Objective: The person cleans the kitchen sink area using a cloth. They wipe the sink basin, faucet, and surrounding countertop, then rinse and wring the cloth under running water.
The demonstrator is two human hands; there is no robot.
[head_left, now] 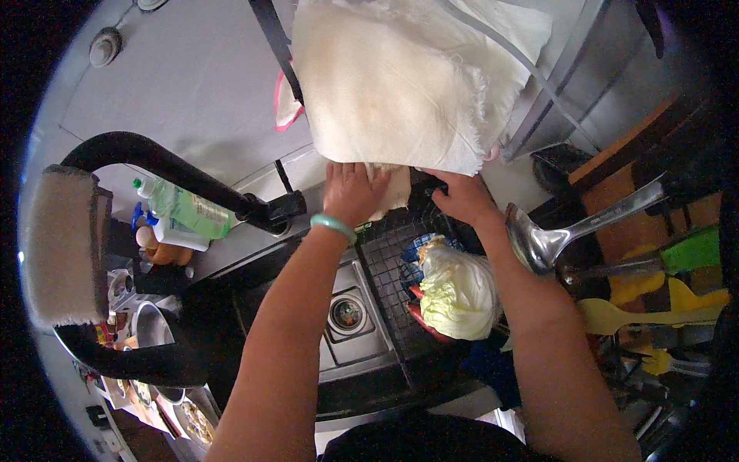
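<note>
Beige cloth (398, 192) is touched by L hand (352, 194), w/ green bangle (334, 225) worn on that wrist, nr. far edge of blk wire rack (377, 269); its top is covered by lg. cream cloth (392, 85) hung above. Whether it's grasped or just pressed can't be told. R hand (464, 199) is placed just R of it, fingertips partly hidden, grip unclear too. Cabbage (459, 296) is set twd. rack's near R corner; sink drain (348, 314) is seen L of rack.
</note>
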